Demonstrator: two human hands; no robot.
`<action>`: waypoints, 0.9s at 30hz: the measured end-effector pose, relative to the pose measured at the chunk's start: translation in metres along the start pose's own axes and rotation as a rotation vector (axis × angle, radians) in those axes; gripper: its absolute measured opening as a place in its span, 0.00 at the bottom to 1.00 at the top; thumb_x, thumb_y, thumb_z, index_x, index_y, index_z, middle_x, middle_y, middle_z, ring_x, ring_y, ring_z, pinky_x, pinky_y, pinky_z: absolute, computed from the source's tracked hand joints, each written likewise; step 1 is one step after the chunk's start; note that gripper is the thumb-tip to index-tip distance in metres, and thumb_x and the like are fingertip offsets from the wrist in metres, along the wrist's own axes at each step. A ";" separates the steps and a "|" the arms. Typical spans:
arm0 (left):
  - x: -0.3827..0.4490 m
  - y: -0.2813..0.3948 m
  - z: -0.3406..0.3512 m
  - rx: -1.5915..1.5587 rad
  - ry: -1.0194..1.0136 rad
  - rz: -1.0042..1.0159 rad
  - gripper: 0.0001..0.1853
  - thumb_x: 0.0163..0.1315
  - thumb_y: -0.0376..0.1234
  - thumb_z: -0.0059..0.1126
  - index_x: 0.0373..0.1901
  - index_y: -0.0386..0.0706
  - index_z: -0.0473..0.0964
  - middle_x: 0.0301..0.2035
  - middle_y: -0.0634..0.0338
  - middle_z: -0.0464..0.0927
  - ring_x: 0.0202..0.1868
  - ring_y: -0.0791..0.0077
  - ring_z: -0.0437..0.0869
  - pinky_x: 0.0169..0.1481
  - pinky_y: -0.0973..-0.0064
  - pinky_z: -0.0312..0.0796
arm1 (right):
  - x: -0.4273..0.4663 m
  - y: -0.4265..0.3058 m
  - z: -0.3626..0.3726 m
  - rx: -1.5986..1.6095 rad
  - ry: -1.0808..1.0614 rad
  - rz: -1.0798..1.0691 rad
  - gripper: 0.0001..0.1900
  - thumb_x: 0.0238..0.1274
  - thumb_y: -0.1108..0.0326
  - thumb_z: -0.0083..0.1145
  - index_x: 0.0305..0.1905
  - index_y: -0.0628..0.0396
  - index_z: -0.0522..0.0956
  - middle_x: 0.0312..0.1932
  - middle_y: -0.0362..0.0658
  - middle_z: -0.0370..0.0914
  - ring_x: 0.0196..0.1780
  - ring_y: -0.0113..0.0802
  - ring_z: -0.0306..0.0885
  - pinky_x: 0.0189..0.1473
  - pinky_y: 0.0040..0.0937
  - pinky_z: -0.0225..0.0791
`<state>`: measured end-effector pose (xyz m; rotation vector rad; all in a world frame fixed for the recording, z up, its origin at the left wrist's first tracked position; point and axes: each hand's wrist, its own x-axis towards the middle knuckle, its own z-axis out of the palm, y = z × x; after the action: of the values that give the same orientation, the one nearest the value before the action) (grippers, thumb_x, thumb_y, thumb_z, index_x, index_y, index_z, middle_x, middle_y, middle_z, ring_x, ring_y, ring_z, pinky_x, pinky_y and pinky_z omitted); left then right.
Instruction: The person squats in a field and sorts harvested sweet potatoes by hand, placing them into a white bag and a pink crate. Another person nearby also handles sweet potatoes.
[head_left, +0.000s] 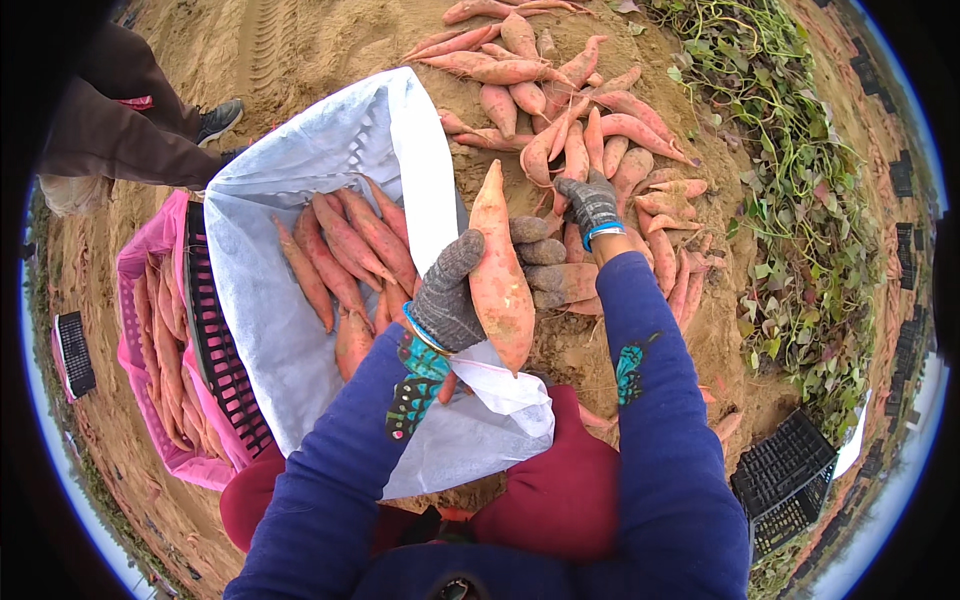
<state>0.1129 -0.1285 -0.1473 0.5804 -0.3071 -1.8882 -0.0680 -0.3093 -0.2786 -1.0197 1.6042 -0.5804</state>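
Observation:
My left hand (457, 292), in a grey knit glove, holds a large sweet potato (501, 277) upright over the right edge of a crate liner. My right hand (591, 202), gloved the same way, is on a pile of sweet potatoes (634, 127) on the soil; its fingers are partly hidden, and whether they grip one I cannot tell. To the left, a crate lined with white fabric (285, 360) holds several sweet potatoes (360, 240).
A pink-lined black crate (225, 330) of sweet potatoes adjoins on the left. Another person's legs (127, 120) stand at upper left. Green vines (795, 165) lie along the right, with stacked black crates (784, 465) at lower right.

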 end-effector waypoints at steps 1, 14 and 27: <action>-0.001 0.000 0.000 0.037 0.007 0.048 0.46 0.61 0.60 0.49 0.73 0.46 0.46 0.60 0.52 0.65 0.61 0.62 0.68 0.64 0.64 0.64 | -0.015 0.005 -0.028 0.240 -0.108 0.056 0.28 0.48 0.63 0.66 0.54 0.64 0.72 0.43 0.49 0.78 0.45 0.37 0.78 0.46 0.31 0.72; -0.045 -0.011 -0.003 -0.276 -0.400 0.028 0.24 0.72 0.47 0.38 0.64 0.45 0.63 0.47 0.56 0.73 0.48 0.70 0.76 0.54 0.69 0.70 | -0.288 0.141 -0.194 0.941 0.301 0.184 0.22 0.54 0.61 0.62 0.53 0.57 0.72 0.47 0.47 0.73 0.50 0.43 0.75 0.53 0.43 0.72; -0.184 0.079 0.048 -0.068 0.033 0.168 0.32 0.62 0.43 0.57 0.60 0.30 0.62 0.51 0.41 0.73 0.53 0.49 0.75 0.64 0.56 0.66 | -0.346 -0.024 -0.233 0.335 0.179 -0.343 0.28 0.51 0.62 0.69 0.55 0.65 0.74 0.46 0.48 0.78 0.43 0.39 0.79 0.47 0.36 0.76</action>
<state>0.2049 0.0079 -0.0239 0.5237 -0.2612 -1.7190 -0.2695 -0.0599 -0.0101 -1.0137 1.4266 -1.1609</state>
